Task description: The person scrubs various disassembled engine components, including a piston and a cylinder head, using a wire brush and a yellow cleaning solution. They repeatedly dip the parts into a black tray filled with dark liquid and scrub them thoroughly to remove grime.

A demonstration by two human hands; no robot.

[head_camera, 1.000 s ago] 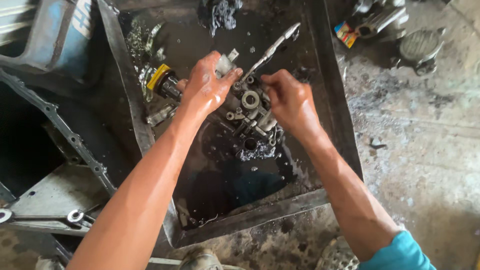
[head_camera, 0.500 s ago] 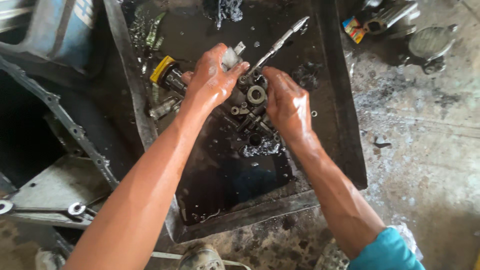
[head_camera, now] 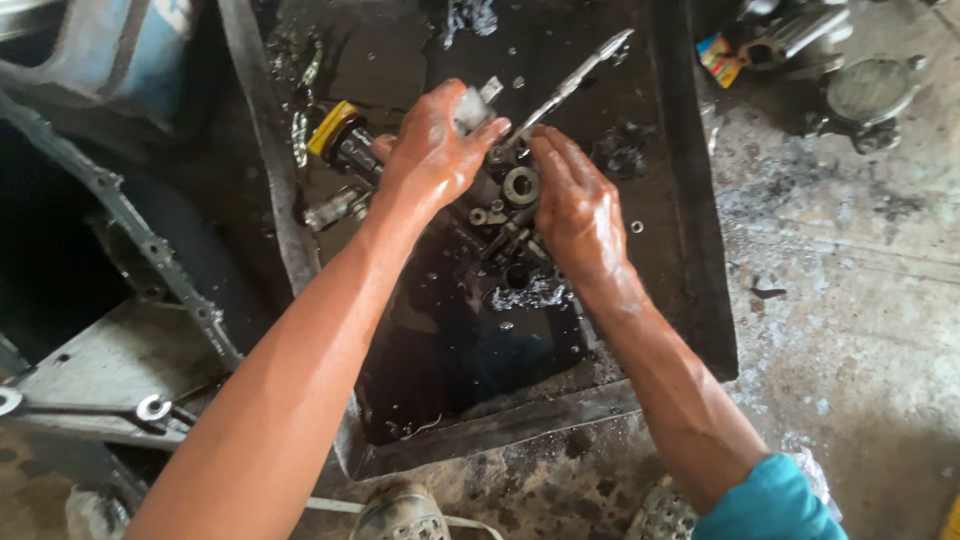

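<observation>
Head view: left hand (head_camera: 432,155) closed on a small grey metal piece (head_camera: 470,108), held just above the oily black tray (head_camera: 690,260). Right hand (head_camera: 580,205) flat, fingers together, holding nothing, lying over the pile of small metal parts (head_camera: 510,215) in the dark liquid. Ring-shaped part (head_camera: 520,186) sits between both hands, long metal shaft (head_camera: 565,88) just beyond. Yellow-capped part (head_camera: 335,128) at tray's left. To do well: firm pinch, parts are slick; keep the piece over the tray.

We are seeing soft daylight brightening the concrete floor (head_camera: 860,300) at right, while the left side is sinking into shadow; wet glints are flashing in the oily tray (head_camera: 690,250).
</observation>
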